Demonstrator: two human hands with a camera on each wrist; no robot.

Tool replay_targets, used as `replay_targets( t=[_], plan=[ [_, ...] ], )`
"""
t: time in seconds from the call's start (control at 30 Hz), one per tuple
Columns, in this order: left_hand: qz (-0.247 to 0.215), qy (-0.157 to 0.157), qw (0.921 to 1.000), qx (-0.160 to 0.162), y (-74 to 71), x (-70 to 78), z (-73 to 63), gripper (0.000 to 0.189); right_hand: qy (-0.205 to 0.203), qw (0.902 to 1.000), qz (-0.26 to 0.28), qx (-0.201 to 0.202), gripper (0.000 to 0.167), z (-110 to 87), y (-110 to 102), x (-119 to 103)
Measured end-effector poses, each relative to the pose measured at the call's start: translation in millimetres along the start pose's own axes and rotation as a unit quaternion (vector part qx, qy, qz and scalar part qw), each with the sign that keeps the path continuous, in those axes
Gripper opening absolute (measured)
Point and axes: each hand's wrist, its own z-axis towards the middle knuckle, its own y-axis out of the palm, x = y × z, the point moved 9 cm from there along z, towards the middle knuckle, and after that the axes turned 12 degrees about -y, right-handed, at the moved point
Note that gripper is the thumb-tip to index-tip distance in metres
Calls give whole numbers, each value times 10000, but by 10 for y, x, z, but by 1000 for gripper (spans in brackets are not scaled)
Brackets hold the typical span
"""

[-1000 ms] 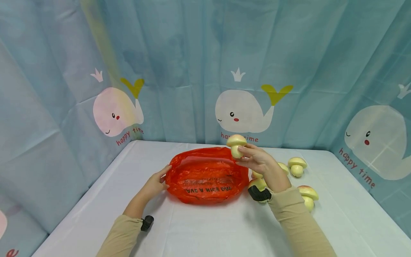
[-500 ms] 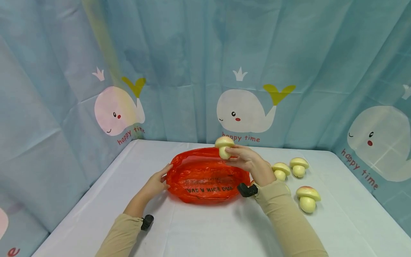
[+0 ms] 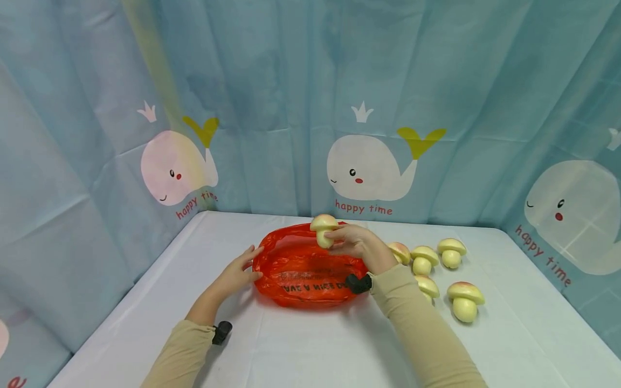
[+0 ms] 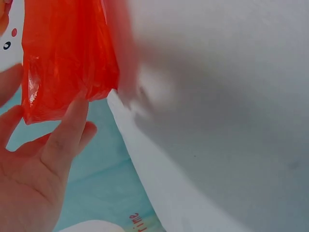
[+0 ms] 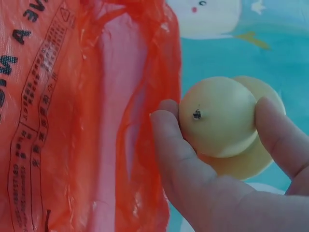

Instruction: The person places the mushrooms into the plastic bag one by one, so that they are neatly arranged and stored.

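Observation:
Above the far rim of a red plastic bag [image 3: 310, 269], my right hand [image 3: 356, 242] pinches a toy mushroom [image 3: 324, 225] by its stem. In the right wrist view, the stem's round end [image 5: 219, 118] sits between thumb and fingers, beside the bag's opening. The bag stands on the table with its mouth spread wide and black print on its inner side. At its left side is my left hand [image 3: 235, 275], with spread, fairly straight fingers touching the bag's edge. The left wrist view has these fingers [image 4: 70, 128] against the red plastic [image 4: 67, 58].
Several more pale yellow mushrooms stand right of the bag, among them one at the front [image 3: 464, 310] and one at the back [image 3: 452, 261]. A white cloth covers the table [image 3: 310, 345]. Behind it hangs a blue curtain [image 3: 271, 108] with whale prints.
My right hand has carried the mushroom leftward and slightly down, from the bag's right end to above its far rim. The left hand stays at the bag's side, its fingers a little straighter.

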Motion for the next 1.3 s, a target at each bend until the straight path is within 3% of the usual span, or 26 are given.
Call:
replay_targets(
  t=[0.2,0.33,0.47,0.63,0.83,1.0,1.17,1.3],
  plan=[
    [20,287,9995,106,-22,91,8,59,289,9989,-357,-127,46,81,75,103],
    [135,294,9994,125,-16,123,28,60,426,9971,-607,-138,36,127,109,170],
    [141,251,9995,96,-13,148,56,63,415,9953,-846,210,28,138,80,230],
    [206,131,9995,206,-17,120,71,64,481,9924,-983,569,36,137,82,350],
    [263,14,9992,307,-6,49,37,65,732,9889,-881,944,46,139,146,543],
    [270,30,9990,351,-14,40,20,66,1111,9845,-317,1320,55,233,236,674],
    [236,33,9992,309,-8,46,45,67,1224,9839,-67,1300,52,338,337,736],
    [249,48,9992,322,-5,52,43,68,1119,9851,-184,1293,54,351,360,787]
  ],
)
